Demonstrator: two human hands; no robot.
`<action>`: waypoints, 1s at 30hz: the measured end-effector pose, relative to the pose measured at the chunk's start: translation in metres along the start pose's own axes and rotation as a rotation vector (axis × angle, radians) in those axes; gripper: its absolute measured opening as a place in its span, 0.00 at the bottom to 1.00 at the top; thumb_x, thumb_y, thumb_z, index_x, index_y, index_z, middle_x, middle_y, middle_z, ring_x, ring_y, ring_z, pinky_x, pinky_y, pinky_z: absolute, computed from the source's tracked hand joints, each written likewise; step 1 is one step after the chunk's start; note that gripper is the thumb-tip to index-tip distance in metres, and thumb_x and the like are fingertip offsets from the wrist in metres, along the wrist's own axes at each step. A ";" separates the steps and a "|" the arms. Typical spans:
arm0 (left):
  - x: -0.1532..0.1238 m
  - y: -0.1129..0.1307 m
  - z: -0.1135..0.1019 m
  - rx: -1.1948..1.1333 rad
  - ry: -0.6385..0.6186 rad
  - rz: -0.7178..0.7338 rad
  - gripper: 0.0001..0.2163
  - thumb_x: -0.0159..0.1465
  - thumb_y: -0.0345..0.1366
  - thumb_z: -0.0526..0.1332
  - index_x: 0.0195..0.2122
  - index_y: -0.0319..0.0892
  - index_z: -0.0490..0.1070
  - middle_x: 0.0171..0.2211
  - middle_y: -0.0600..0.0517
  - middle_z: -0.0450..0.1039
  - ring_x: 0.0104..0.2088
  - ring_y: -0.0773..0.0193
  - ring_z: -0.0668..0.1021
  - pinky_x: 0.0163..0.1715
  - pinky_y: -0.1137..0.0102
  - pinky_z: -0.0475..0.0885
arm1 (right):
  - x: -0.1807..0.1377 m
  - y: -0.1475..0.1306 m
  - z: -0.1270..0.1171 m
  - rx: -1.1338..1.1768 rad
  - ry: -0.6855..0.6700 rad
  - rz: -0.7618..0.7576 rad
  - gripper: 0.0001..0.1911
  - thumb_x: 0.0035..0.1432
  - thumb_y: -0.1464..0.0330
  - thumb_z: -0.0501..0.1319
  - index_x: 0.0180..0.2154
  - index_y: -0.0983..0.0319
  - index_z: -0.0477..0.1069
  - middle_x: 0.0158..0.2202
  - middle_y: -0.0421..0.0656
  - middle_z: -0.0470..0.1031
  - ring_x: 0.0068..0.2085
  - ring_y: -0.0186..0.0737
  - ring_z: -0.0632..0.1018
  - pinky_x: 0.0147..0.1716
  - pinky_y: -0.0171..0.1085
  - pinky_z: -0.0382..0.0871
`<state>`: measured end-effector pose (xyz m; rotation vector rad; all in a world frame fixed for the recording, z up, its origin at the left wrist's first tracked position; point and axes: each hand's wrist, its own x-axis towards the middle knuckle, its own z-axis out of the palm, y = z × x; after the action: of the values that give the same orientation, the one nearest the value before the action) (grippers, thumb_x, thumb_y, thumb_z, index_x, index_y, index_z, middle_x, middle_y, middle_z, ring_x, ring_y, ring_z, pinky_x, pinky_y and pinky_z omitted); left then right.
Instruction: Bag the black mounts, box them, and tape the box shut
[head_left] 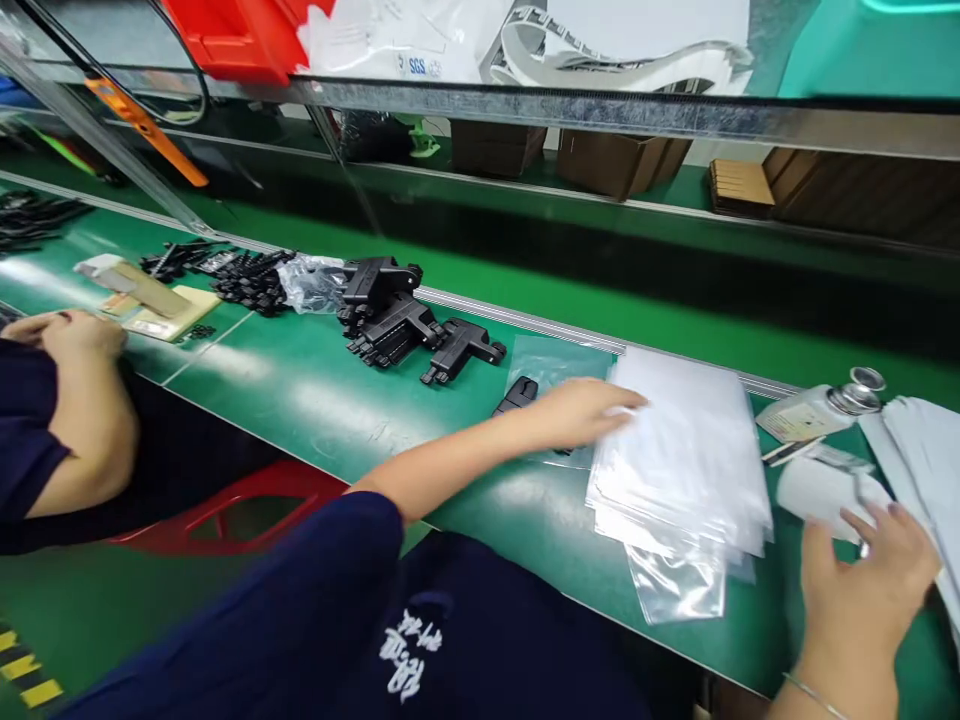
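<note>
My left hand (589, 412) reaches over the left edge of a stack of clear plastic bags (682, 450), fingers stretched out and slightly blurred. Whether its fingertips touch the top bag is unclear. Under that wrist, a black plastic part (517, 395) lies on a clear bag (559, 362), partly covered by my arm. At the right, my right hand (870, 565) is by the near side of a white roll (814, 492), its fingers bent and blurred. A greyish thing shows by those fingers, too smeared to name.
Several black T-shaped parts (461, 350) lie mid-bench beside small black pieces (259, 280). A bottle with a metal top (817, 410) and white sheets (926, 465) are at the right. A shelf edge (525, 105) runs overhead. A co-worker's hands (82, 335) are at the left.
</note>
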<state>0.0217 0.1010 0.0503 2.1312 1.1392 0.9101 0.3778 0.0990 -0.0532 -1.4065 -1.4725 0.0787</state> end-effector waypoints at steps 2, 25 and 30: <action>-0.030 -0.040 -0.024 0.011 0.035 -0.153 0.12 0.61 0.34 0.60 0.43 0.46 0.79 0.49 0.48 0.78 0.55 0.48 0.74 0.63 0.53 0.57 | -0.014 -0.015 0.002 -0.101 0.123 -0.057 0.25 0.55 0.55 0.63 0.54 0.52 0.72 0.63 0.59 0.59 0.66 0.64 0.61 0.59 0.61 0.58; -0.111 -0.078 0.034 -0.198 0.226 -0.441 0.30 0.66 0.33 0.51 0.68 0.43 0.45 0.72 0.44 0.32 0.71 0.53 0.42 0.68 0.54 0.43 | -0.060 -0.172 0.157 0.314 -0.692 0.196 0.08 0.54 0.66 0.58 0.24 0.58 0.69 0.44 0.46 0.75 0.50 0.49 0.72 0.56 0.54 0.56; -0.110 -0.076 0.035 -0.153 0.210 -0.423 0.30 0.65 0.31 0.51 0.68 0.44 0.43 0.72 0.43 0.32 0.71 0.52 0.42 0.68 0.52 0.43 | -0.063 -0.172 0.156 0.302 -0.690 0.189 0.08 0.55 0.67 0.58 0.24 0.58 0.68 0.44 0.46 0.75 0.51 0.49 0.71 0.56 0.54 0.56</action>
<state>-0.0339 0.0382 -0.0601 1.6133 1.4997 0.9949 0.1373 0.0889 -0.0485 -1.3199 -1.7691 0.9454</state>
